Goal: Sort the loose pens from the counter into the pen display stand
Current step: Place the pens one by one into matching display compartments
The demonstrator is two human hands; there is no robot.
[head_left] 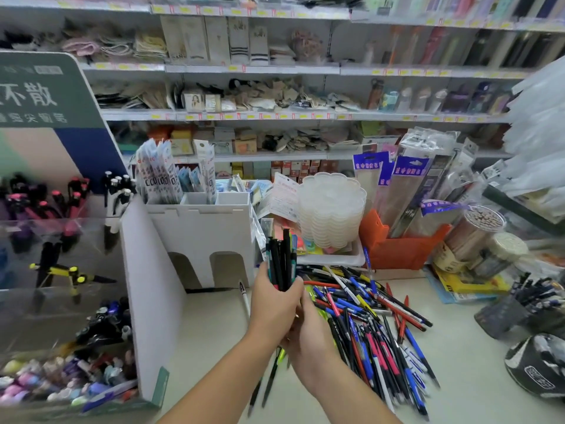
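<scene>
two bare forearms nearest the lens, reaching up from the bottom edge. left hand curled round an upright bundle of dark pens, mostly black with a teal one, grip closed tight on the lower barrels. right hand just under it, fingers bent against the bundle's lower ends; whether pinching or only steadying, cannot tell. held above the pale counter, between the white cardboard divider and the big loose heap of blue, red and black pens. clear acrylic pen display stand at far left, already stocked with pink, black and yellow pens in its tiers. judged as early to midway: one handful gathered but not yet slotted, most of the heap unsorted, a few stray pens lying near the forearms.
</scene>
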